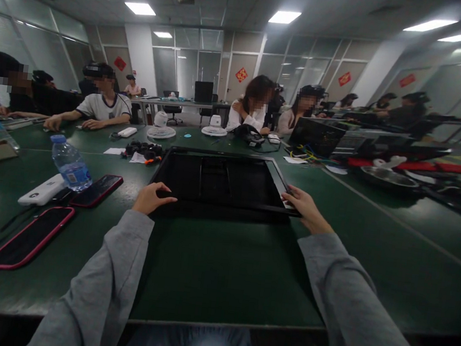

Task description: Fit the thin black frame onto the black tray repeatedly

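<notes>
A black rectangular frame (248, 200) with a dark panel and two raised bars inside lies in front of me on the green table. A pale strip runs along its right side. My right hand (305, 206) grips the near right corner, thumb on top and fingers around the edge; that corner seems slightly lifted. At the near left corner is my left hand (151, 198), its thumb and forefinger curved with a gap between them. Whether that hand touches the frame I cannot tell.
Left of me are a phone with a pink edge (32, 236), a second phone (97, 190), a white power bank (43, 189) and a water bottle (71, 163). Small white fans (161, 131) stand beyond the frame. A metal pan (390, 180) sits right. Several people work around the green table (218, 277).
</notes>
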{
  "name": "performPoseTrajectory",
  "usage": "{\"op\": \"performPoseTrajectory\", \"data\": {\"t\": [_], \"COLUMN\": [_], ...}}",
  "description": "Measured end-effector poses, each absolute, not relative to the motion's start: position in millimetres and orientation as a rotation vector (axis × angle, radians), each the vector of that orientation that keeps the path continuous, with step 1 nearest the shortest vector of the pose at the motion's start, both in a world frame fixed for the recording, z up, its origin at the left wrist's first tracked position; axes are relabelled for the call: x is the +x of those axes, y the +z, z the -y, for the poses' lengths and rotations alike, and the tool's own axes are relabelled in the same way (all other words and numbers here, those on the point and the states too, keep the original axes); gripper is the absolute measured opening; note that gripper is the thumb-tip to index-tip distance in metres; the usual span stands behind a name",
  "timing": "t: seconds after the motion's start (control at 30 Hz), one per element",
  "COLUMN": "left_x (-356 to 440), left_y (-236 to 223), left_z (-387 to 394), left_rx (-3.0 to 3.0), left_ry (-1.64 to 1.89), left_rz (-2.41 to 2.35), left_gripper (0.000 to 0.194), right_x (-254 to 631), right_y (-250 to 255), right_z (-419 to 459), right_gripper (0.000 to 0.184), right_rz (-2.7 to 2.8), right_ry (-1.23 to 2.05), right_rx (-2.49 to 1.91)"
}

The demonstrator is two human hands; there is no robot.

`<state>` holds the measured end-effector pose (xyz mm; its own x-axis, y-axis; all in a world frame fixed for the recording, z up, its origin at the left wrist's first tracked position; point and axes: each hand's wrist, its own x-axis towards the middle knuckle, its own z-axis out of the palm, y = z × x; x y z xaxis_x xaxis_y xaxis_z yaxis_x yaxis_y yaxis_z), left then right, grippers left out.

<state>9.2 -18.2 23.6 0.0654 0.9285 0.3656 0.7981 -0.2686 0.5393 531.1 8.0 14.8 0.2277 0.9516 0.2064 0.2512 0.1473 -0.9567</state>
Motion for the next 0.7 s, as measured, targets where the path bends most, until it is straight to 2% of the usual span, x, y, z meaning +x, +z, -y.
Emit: {"op": "performPoseTrajectory", "data": {"t": [0.27,0.47,0.7], "left_x": [8,11,13], "left_y": [38,38,37], "left_z": [29,33,33], "left_rx": [2.174,2.181,2.185], "left_ry": [0.712,0.531,0.431], "left_rz": [-1.819,-1.788,-1.769], "left_gripper": [0.049,0.048,0.045], "right_x": [521,512,515], "right_y": [-5,-8,-18], "right_z": [-16,-11,-16], "right_gripper": [0.051,0.053,0.055], "right_rz": [1.554,1.575,1.6], "right_ry": [0.176,0.046,0.06], "right_rx": [-1.4,-1.474,-1.578]}}
